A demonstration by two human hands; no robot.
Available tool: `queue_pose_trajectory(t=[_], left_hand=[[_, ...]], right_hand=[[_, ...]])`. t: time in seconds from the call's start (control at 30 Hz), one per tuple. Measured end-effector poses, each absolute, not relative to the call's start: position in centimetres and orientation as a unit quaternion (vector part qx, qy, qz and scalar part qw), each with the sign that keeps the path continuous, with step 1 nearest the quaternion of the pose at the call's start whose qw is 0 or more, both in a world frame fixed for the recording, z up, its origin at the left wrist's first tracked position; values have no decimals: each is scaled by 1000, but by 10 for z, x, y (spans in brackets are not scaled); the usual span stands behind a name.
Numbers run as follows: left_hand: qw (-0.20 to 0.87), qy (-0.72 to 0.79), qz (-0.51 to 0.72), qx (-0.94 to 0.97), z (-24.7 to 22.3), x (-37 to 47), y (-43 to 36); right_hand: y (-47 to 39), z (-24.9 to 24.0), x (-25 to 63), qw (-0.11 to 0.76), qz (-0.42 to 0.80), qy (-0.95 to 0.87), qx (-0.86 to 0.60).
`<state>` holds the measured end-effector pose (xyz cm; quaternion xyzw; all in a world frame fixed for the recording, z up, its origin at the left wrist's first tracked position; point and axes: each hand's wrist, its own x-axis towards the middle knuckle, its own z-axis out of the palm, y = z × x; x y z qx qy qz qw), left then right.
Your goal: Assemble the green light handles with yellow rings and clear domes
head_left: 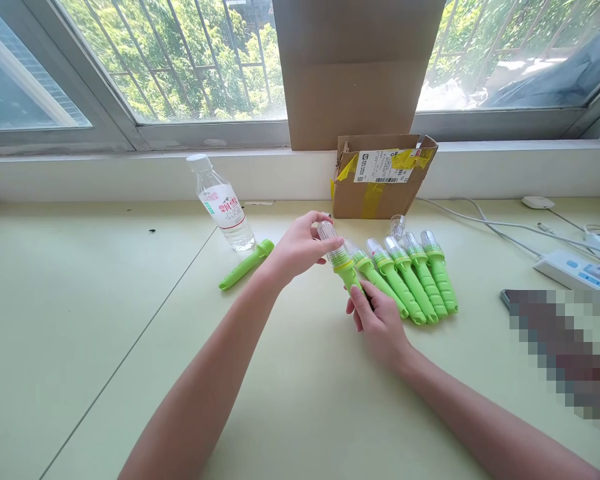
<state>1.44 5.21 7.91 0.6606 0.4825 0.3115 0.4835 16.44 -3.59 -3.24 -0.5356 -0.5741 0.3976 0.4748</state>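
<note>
A green flashlight-like stick with a clear ribbed cap (344, 261) is held between both hands, tilted with its cap up and to the left. My left hand (303, 247) has its fingers round the clear cap. Lower down, my right hand (377, 320) grips the green handle. Just right of it lie several similar green sticks with clear caps (405, 273) in a row. One green stick without a clear cap (247, 265) lies left of my left hand. A loose clear cap (397, 225) stands behind the row.
A water bottle (224, 208) stands tilted in view at the back left. An open cardboard box (380, 180) is at the back by the window. White cables and a power strip (573, 270) lie at the right, near a pixelated object (560, 347).
</note>
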Motion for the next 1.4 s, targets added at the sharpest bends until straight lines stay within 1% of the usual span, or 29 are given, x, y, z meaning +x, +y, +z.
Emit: queue_pose_trajectory(t=[0.27, 0.47, 0.67, 0.77, 0.83, 0.9, 1.03, 1.1, 1.17, 1.2, 1.27, 1.33, 1.4], left_hand=[[470, 498, 344, 642, 78, 18, 50], [501, 501, 375, 598, 67, 24, 54], [598, 442, 490, 455, 52, 49, 47], [612, 397, 570, 376, 47, 56, 44], [618, 388, 600, 328, 45, 57, 45], [647, 378, 588, 305, 45, 53, 48], [727, 321, 514, 322, 46, 42, 53], [749, 293, 491, 334, 47, 38, 54], [755, 278, 482, 348, 47, 36, 54], [751, 278, 481, 357, 48, 36, 54], [728, 301, 486, 378, 48, 38, 52], [688, 345, 501, 396, 49, 42, 50], [645, 390, 528, 392, 49, 45, 47]], right_hand=[[-38, -26, 163, 470, 377, -589, -539], [-36, -29, 163, 459, 393, -594, -531], [-37, -31, 163, 464, 376, -600, -532], [-38, -30, 162, 452, 394, -607, -521], [-38, -29, 161, 442, 413, -614, -507], [-38, -28, 161, 436, 439, -613, -491], [-39, -24, 158, 436, 526, -570, -456], [-40, -21, 157, 435, 576, -535, -439], [-41, -18, 155, 434, 591, -522, -435], [-41, -18, 154, 438, 579, -525, -444], [-41, -18, 153, 460, 515, -539, -482], [-41, -20, 151, 484, 429, -551, -527], [-41, -21, 150, 491, 377, -556, -555]])
